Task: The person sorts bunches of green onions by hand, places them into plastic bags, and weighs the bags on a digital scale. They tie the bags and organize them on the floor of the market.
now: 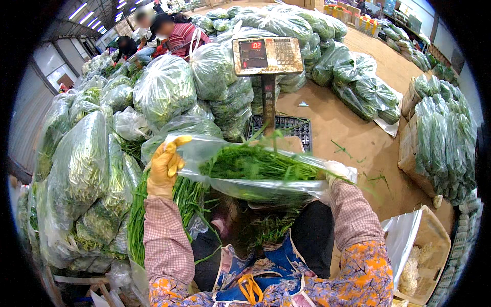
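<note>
A long clear plastic bag is stretched across in front of me, with a bundle of leafy greens lying lengthwise in it. My left hand, in a yellow glove, grips the bag's left end with bent fingers, one finger pointing out. At the other end, my right hand, in a pale glove, is closed round the bag where the stems gather; its fingers are partly hidden. Loose long green stalks lie below my left hand, beside my forearm.
A digital scale on a post stands just beyond the bag, above a black crate. Large filled bags of greens are heaped left and behind. More bagged greens sit at right, near a tan basket. People work far left.
</note>
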Available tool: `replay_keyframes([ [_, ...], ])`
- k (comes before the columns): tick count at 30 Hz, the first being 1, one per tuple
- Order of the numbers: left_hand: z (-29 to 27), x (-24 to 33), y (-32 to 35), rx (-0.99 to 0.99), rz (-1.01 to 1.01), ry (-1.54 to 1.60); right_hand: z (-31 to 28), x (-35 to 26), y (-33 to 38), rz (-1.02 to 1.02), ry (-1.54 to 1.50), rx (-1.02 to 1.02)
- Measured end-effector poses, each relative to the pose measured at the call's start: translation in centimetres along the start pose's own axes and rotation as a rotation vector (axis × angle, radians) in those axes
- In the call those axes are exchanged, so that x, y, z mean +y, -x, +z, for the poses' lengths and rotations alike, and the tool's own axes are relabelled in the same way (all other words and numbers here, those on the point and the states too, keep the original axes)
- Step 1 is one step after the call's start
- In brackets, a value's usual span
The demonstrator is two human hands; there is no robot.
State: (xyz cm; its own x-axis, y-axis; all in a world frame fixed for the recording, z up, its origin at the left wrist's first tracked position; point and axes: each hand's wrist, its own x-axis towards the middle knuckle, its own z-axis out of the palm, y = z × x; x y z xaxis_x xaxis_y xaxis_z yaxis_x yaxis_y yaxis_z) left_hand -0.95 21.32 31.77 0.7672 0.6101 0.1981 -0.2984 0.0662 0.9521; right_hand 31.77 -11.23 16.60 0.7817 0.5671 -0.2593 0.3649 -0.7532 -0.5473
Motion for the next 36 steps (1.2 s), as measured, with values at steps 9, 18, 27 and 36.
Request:
replay_keyframes([
  [9, 3.4, -0.2, -1.9, 0.102, -0.122, -0.286, 1.4, -5.7, -1.0, -0.422, 0.568, -0.257],
  [18, 7.2, -4.4, 6.3, 0.223, 0.261, -0.89, 8.9, -16.2, -0.5, -0.447, 0.599, -0.046],
  [27, 1.7, -11.1, 7.8, 0.281, 0.129, -0.251, -3.6, -31.9, 4.5, -1.185, 0.412, -0.669],
  [36, 1.3, -15.7, 8.5, 0.266, -0.06, -0.176, 18.4, -38.6, -10.6, -0.817, 0.507, -0.154],
])
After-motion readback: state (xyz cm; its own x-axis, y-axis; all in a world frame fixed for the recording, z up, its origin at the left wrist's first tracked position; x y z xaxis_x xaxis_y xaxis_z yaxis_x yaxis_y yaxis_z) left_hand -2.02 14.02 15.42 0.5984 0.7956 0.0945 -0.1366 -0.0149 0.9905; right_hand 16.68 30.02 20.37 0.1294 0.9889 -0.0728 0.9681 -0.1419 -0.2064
